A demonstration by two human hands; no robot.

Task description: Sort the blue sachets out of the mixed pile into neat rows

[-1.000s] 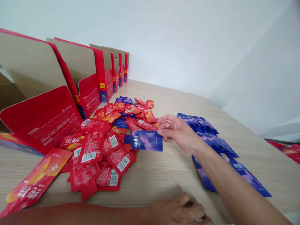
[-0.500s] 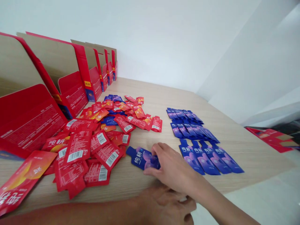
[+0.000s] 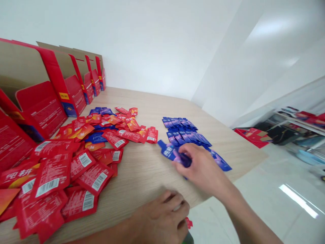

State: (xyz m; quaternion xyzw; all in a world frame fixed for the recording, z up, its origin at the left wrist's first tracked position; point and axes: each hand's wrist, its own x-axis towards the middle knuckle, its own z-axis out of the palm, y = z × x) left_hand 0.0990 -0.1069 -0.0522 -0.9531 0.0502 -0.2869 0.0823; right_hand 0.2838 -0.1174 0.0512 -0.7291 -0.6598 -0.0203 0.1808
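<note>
My right hand (image 3: 200, 167) pinches a blue-purple sachet (image 3: 169, 151) with a narrow neck between thumb and fingers, just above the table. Right behind it lie overlapping blue sachets (image 3: 188, 136) in rows. The hand covers most of the front row; one blue sachet (image 3: 220, 161) shows past it. My left hand (image 3: 162, 213) rests near the table's front edge, palm down, fingers loosely curled and a little apart, with nothing visible in them. To its left spreads a loose pile of red sachets (image 3: 86, 159), with a few blue sachets (image 3: 96, 137) mixed in.
Several open red cartons (image 3: 42, 108) stand in a line along the left. The wooden table (image 3: 142, 169) ends at a white wall behind and drops off at the right. Beyond that edge are a red box (image 3: 251, 135) and a shelf (image 3: 302, 118) with items.
My right hand has lifted the blue sachet from the table beside the red pile and carried it right, to the blue rows. My hands have moved apart. The view has turned right.
</note>
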